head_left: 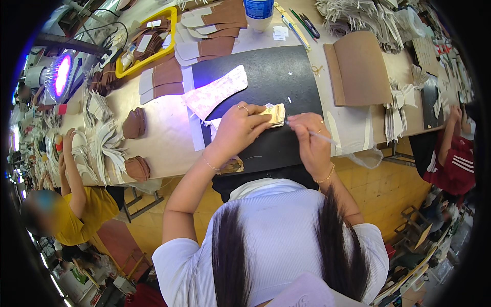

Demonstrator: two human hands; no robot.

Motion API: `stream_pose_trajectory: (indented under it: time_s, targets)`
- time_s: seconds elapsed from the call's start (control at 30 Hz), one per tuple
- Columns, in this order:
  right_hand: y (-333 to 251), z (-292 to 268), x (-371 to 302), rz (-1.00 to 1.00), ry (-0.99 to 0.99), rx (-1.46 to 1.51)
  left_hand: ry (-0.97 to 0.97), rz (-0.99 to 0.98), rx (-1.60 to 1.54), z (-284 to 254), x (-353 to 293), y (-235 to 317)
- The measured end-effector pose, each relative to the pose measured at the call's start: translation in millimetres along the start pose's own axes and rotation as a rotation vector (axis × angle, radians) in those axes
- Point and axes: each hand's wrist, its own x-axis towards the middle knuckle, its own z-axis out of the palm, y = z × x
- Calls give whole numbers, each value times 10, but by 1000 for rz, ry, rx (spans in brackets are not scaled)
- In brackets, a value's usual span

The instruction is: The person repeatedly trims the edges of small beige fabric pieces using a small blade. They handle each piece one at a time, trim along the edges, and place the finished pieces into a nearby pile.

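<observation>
My left hand [236,129] is closed on a small cream-yellow piece with layered edges [277,113], holding it down on a black mat [294,64]. Beside it, my right hand [313,139] pinches a thin, pale, pen-like stick [326,138], its tip near the piece's right edge. A long pale piece with a mottled surface [217,93] lies across the mat's left side, lit pinkish-purple. Part of another white piece shows under my left wrist. Small white scraps [289,100] dot the mat.
A lit lamp [62,75] stands left. Behind are a yellow basket [173,38] of brown pieces, brown-and-white pieces [215,47], a bottle [259,14] and pens [310,26]. Rightward lie a folded brown sheet [360,69] and white strips [401,110]. Other people sit on both sides.
</observation>
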Motion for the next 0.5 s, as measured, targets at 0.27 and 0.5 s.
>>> stream_pose_trajectory:
  time_s: [0.27,0.5]
  targets:
    - [108,-2,16,75,57,134,-114,-286,-340,-239,149,6]
    - [157,182,-129,10,-96,27,16,-380,-660,-511,109,-149]
